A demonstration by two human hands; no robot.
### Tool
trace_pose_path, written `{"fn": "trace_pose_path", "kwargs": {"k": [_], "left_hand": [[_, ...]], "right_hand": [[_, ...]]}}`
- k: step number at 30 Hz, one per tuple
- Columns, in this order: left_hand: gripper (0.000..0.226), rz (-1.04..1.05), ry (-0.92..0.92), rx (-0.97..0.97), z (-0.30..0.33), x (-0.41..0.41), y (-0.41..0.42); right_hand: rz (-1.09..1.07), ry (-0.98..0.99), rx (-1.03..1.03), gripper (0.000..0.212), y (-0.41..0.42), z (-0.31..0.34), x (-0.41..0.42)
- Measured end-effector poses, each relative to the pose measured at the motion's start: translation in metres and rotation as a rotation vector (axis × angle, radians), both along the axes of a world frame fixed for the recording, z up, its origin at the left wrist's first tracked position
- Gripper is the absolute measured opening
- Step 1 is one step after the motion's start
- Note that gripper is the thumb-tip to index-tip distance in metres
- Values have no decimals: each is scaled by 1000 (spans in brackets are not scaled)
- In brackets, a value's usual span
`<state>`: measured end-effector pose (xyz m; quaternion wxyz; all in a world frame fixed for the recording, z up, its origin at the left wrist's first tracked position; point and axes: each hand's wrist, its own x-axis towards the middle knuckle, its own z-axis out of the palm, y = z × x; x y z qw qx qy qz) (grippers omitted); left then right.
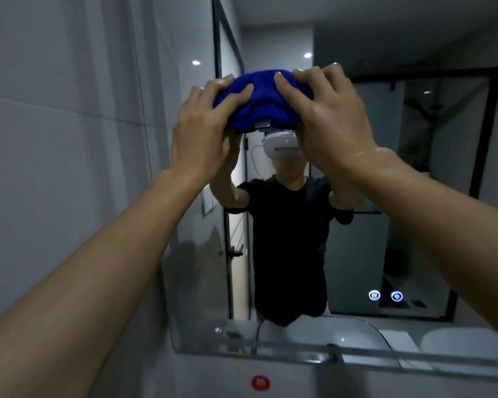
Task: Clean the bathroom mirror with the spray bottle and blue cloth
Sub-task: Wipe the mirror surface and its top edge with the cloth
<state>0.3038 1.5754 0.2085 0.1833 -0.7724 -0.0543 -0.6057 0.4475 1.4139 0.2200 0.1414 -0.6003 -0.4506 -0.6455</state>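
The blue cloth (260, 101) is bunched up and pressed against the upper part of the bathroom mirror (357, 254). My left hand (204, 127) presses on the cloth's left side, its fingers spread over the fabric and curled at the edge. On the right side, my right hand (325, 116) grips the cloth with bent fingers. Both arms reach up and forward. The spray bottle is out of view.
A grey tiled wall (64, 139) runs along the left of the mirror. Two lit touch icons (385, 295) glow at the mirror's lower right. A red round sticker (260, 382) sits on the wall below the mirror's bottom edge. The mirror reflects a person, a glass shower door and a basin.
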Motion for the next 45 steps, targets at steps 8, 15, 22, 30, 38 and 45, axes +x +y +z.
{"fn": "trace_pose_path", "kwargs": {"k": [8, 15, 22, 30, 38, 45], "left_hand": [[54, 3, 53, 4, -94, -9, -8], [49, -38, 190, -47, -197, -24, -14], [45, -34, 501, -222, -285, -37, -34], [52, 51, 745, -341, -345, -38, -50], [55, 61, 869, -316, -353, -42, -48], [58, 27, 665, -187, -313, -35, -34]], "right_hand": [[67, -70, 7, 51, -2, -95, 4], [97, 26, -168, 43, -22, -199, -5], [67, 139, -283, 40, -39, -300, -13], [45, 297, -404, 57, -48, -374, -20], [52, 313, -501, 63, -51, -381, -15], [50, 312, -479, 72, -54, -326, -15]]}}
